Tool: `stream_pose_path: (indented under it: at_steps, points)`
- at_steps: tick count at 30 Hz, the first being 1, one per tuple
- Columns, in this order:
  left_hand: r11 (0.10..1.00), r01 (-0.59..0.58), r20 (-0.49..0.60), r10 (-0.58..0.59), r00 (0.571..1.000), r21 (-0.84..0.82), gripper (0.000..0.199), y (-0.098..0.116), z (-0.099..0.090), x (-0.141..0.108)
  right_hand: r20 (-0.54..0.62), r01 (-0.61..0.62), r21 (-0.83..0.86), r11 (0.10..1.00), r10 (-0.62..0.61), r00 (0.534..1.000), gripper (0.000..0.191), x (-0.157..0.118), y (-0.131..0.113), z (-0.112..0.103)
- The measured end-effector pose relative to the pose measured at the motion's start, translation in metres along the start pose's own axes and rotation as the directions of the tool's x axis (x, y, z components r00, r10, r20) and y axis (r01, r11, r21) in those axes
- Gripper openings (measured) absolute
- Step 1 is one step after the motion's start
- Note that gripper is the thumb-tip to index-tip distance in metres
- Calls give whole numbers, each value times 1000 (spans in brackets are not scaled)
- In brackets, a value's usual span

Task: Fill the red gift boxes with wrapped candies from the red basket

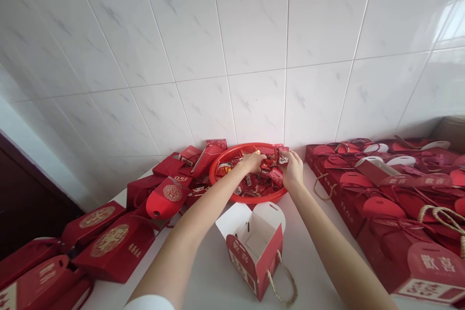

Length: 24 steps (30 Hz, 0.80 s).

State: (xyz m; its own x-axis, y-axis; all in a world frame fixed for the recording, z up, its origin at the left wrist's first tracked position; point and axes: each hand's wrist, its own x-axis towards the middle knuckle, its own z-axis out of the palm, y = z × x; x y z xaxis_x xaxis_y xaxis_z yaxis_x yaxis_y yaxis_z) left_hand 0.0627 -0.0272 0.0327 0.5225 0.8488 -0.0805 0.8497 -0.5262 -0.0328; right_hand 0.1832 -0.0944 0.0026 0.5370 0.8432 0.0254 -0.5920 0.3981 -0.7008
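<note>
A red plastic basket (pixel 254 199) full of wrapped candies (pixel 250 181) stands against the tiled wall. Over its middle, my left hand (pixel 253 161) reaches down with curled fingers closed among the candies; the piece in its grip is mostly hidden. At the basket's right rim, my right hand (pixel 293 170) pinches a red candy packet (pixel 283 157) with a white label. In front of the basket, between my forearms, stands an open red gift box (pixel 259 261). Its white inside shows, its flaps are folded out, and a twisted rope handle (pixel 286 295) hangs at its right side.
On the left lie several red gift boxes (pixel 118 247) with gold emblems, some tilted on others. Rows of closed red boxes (pixel 392 242) with cord handles fill the right side. A brown carton (pixel 450 135) stands at the far right. The white table (pixel 207 281) meets the tiled wall (pixel 254 58).
</note>
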Motion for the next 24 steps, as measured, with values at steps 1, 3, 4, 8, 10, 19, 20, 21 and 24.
stream_pose_path:
  at_steps: [1,3,4,8,10,19,20,21,24]
  points:
    - [1000,-27,2,27,1000,-2,54,1,3,3,-5,-2,5,1000,2,1000,18,-1,0,1]
    - [997,-76,1,76,997,-9,50,4,9,8,-16,-2,14,1000,3,1000,17,-2,-1,2]
    - [995,-99,-6,99,995,-16,47,4,12,9,-19,-3,17,1000,3,1000,16,-2,-2,3]
    - [983,-170,-55,166,985,-71,31,-1,18,12,-12,10,21,1000,-10,1000,11,-4,-3,4]
    - [976,-187,-86,178,980,-107,28,-6,19,12,-3,22,16,1000,-22,1000,10,-4,-4,4]
    - [961,-236,-228,199,953,-146,32,-16,16,14,-34,26,32,999,-25,999,14,-7,-5,5]
    - [958,-250,-227,214,950,-140,31,-13,17,16,-41,26,33,999,-24,999,14,-7,-6,5]
    - [955,-264,-218,232,948,-133,28,-10,18,19,-43,26,36,999,-24,999,13,-7,-6,6]
    - [951,-286,-161,265,951,-120,24,-1,24,30,-39,35,42,998,-34,999,14,-6,-6,5]
